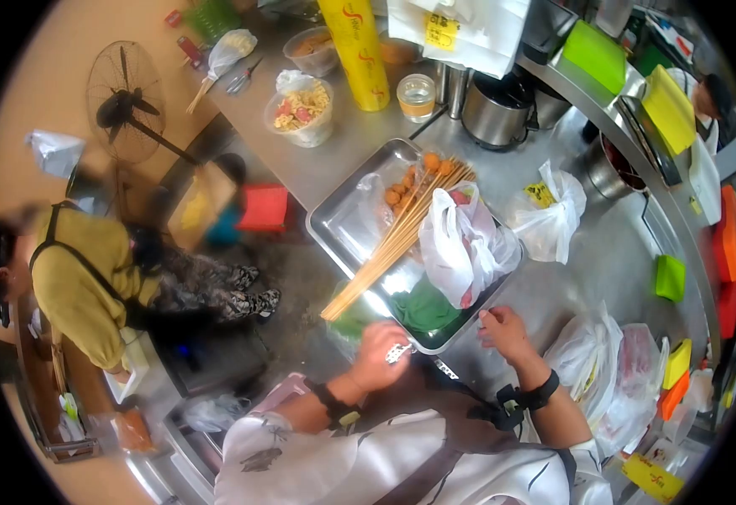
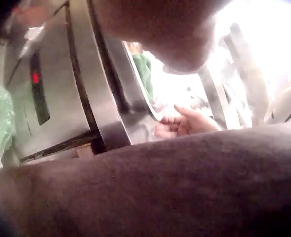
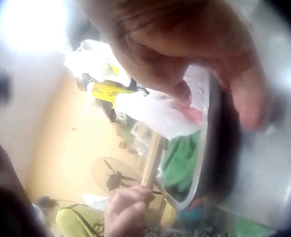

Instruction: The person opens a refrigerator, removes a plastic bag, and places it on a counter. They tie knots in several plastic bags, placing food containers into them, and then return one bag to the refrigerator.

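Observation:
In the head view my left hand [image 1: 380, 355] is near the tray's front corner, its fingers loosely bent, a small patch of black-and-white pattern showing beside them. My right hand [image 1: 504, 333] hovers by the tray's right front edge, with relaxed fingers and nothing visible in them. The metal tray [image 1: 343, 206] carries a bundle of wooden skewers [image 1: 385, 252] with orange-brown balls [image 1: 395, 195] near the far end. A white plastic bag [image 1: 460, 244] with reddish contents lies across them. Green material [image 1: 425, 310] fills the near corner. In the right wrist view, the left hand [image 3: 128, 210] overlaps the skewer ends.
A knotted white bag [image 1: 550, 210] sits right of the tray, with more filled bags [image 1: 608, 370] nearer me. Behind are a food tub [image 1: 302, 109], a glass jar [image 1: 417, 94], a yellow roll [image 1: 355, 50] and a steel pot [image 1: 496, 114]. Another person [image 1: 90, 269] bends at the left.

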